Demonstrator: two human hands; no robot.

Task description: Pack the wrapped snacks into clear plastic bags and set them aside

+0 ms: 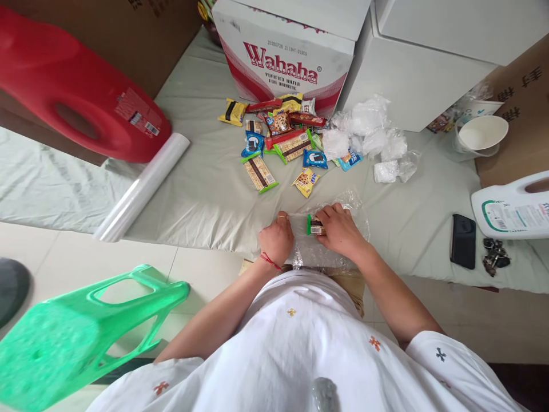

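Observation:
My left hand (277, 237) is closed in a pinch on the edge of a clear plastic bag (358, 220) that lies on the pale sheet in front of me. A red string is tied round that wrist. My right hand (341, 229) is closed on a green-edged snack packet (314, 225) at the bag's mouth. The two hands are close together, with the packet between them. Farther off lies a pile of wrapped snacks (283, 137), several of them biscuit and wafer packets.
A pale sheet (206, 194) covers the floor. A roll of clear film (143, 186) lies at the left beside a red jug (77, 97). A green plastic stool (81, 332) lies tipped near me. A Wahaha carton (283, 57), crumpled plastic bags (373, 137), a phone (463, 240), keys (495, 257) and a white jug (512, 209) are around.

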